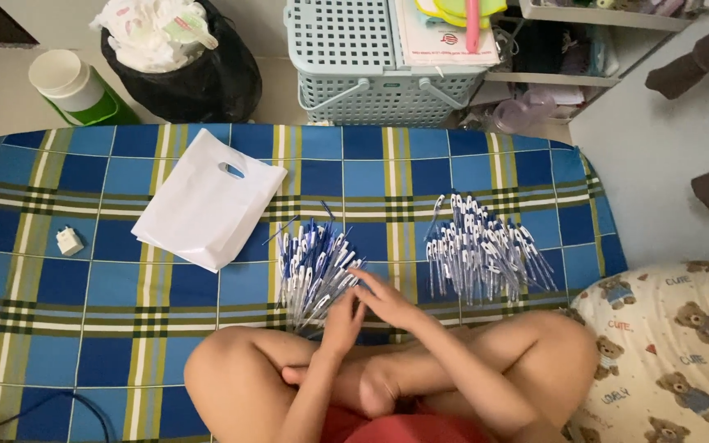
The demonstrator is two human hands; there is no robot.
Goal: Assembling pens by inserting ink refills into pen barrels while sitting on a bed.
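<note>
Sitting cross-legged on the blue plaid mat, I have both hands at the near edge of the left pile of pens — my right hand spread flat, fingertips touching the pens, gripping nothing; my left hand loosely curled beside it, though I cannot tell whether it holds a pen. A second pile of pens lies to the right, a white plastic bag to the left.

A home bedroom: plaid mattress (floor-level), teddy-bear pillow, laundry basket.
</note>
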